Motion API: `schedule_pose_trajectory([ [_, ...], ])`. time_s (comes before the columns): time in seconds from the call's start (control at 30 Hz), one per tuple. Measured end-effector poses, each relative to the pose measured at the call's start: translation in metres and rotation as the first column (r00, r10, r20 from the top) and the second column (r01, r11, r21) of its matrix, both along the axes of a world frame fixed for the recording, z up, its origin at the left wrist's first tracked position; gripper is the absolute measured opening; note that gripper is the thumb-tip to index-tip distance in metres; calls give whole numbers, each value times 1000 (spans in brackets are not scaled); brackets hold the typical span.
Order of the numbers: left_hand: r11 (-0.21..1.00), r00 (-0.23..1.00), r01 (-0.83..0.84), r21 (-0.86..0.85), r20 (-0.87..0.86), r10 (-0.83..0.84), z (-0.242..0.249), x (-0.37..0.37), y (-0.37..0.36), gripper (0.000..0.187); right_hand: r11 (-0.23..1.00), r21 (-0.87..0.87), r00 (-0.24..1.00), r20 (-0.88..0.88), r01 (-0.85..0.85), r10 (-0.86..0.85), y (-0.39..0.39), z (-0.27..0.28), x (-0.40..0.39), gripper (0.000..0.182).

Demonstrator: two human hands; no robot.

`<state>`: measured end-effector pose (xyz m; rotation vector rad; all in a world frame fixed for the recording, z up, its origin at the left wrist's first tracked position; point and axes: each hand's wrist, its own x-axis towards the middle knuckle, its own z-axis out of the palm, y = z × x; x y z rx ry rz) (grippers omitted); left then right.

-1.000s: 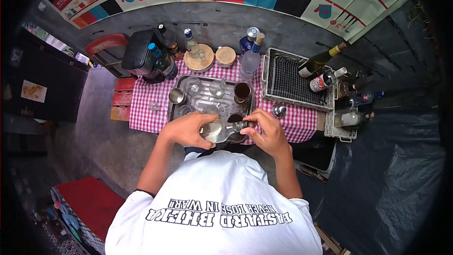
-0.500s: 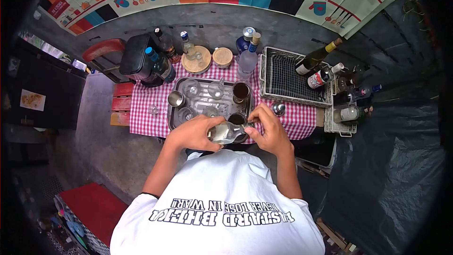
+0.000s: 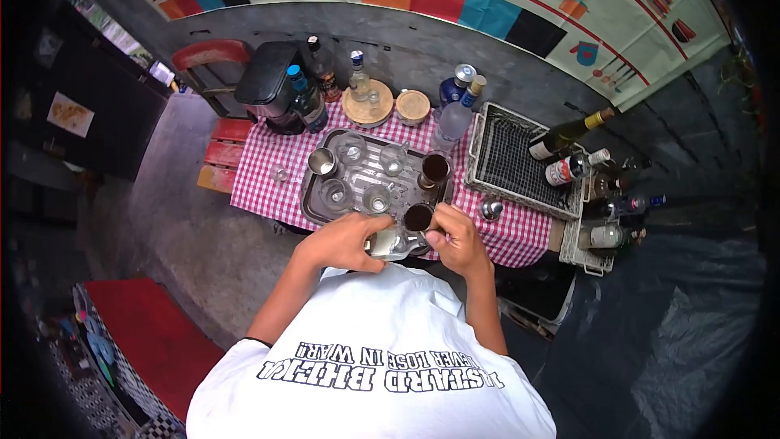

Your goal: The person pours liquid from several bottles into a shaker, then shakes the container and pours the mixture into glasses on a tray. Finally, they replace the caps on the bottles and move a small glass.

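Observation:
My left hand grips the body of a clear glass bottle lying nearly on its side at the near edge of a metal tray. My right hand closes around the bottle's neck and cap end. Both hands sit just in front of a glass of dark liquid on the tray. A second dark-filled glass, several empty clear glasses and a steel cup also stand on the tray. The bottle's cap is hidden by my fingers.
A red-checked cloth covers the small table. Bottles, a round wooden board and a wooden lid line its far edge. A wire basket and more bottles lie to the right; a small metal cap sits beside it. Red bench at left.
The view has shifted and tilted. My hands with the bottle have drawn closer together and lower toward the tray's near edge; the bottle is now more hidden by my left hand.

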<state>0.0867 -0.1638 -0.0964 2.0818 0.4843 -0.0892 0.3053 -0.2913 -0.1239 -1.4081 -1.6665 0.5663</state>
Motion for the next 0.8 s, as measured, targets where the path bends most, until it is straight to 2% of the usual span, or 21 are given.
schedule_pose_trajectory([
  [0.03,1000,1000,-2,-9,0,2,3,-1,-1,59,999,28,994,-100,39,-36,2,7,-7,32],
  [0.07,1000,1000,-17,-5,-6,17,5,-3,-3,59,999,32,994,-106,24,-21,1,8,-10,32],
  [0.13,1000,998,-27,-9,-63,26,8,-3,-3,56,991,-121,968,-239,53,-81,-3,8,-11,44],
  [0.17,999,997,-35,-6,-62,35,6,-4,-3,56,982,-179,994,-88,55,-71,-4,2,-7,44],
  [0.2,999,998,-33,0,-43,33,1,-6,-3,57,982,-181,994,-90,50,-67,-3,-2,-7,44],
  [0.27,1000,999,-29,0,-28,29,-5,-7,-4,58,998,-63,988,-153,18,-28,-2,-7,-8,34],
  [0.3,1000,999,-21,9,-41,21,-6,-8,-3,58,998,-47,965,-254,52,-63,-1,4,-15,30],
  [0.33,1000,998,-14,16,-56,15,-6,-9,-1,57,997,-52,964,-258,48,-60,-4,5,-16,30],
  [0.4,1000,996,-4,28,-87,7,-6,-10,2,56,979,-178,974,-185,96,-129,-11,4,-17,36],
  [0.43,999,996,9,42,-95,-5,-10,-11,2,56,973,-219,982,-151,77,-112,-14,-6,-16,36],
  [0.53,999,994,29,21,-108,-27,-12,-13,5,55,974,-220,986,-146,53,-87,-12,-9,-23,35],
  [0.6,1000,993,21,19,-116,-18,-14,-16,10,56,979,-172,972,-190,105,-138,-8,-5,-35,38],
  [0.8,999,1000,3,39,-31,-2,-23,-33,31,59,968,-233,990,-83,89,-111,11,-20,-44,41],
])
